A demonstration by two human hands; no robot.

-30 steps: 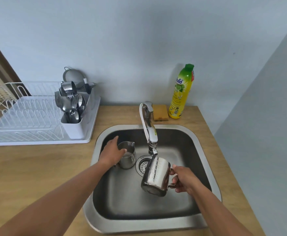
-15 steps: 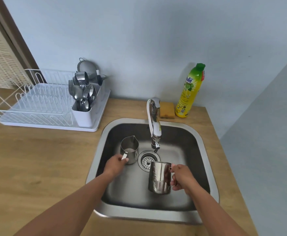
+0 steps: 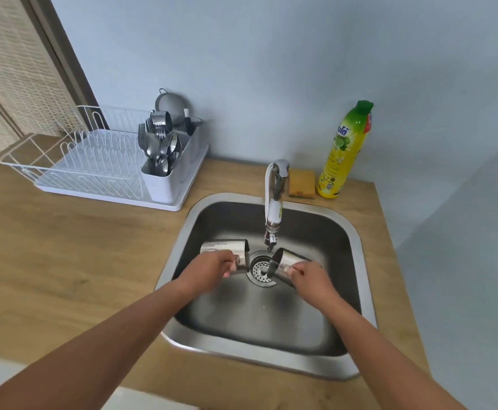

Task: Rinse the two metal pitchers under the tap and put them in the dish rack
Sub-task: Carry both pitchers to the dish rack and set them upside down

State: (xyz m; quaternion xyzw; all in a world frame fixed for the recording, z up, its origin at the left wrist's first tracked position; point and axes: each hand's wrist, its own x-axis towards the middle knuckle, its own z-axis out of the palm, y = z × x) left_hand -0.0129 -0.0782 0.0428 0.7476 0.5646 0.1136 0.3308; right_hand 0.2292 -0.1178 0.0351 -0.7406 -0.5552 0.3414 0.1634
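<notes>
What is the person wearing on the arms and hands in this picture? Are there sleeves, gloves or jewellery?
Nothing worn shows. The left forearm and right forearm are bare to the picture's edge, without sleeves. The left hand and right hand have no gloves; no watch, bracelet or ring is visible, though both are slightly blurred.
</notes>
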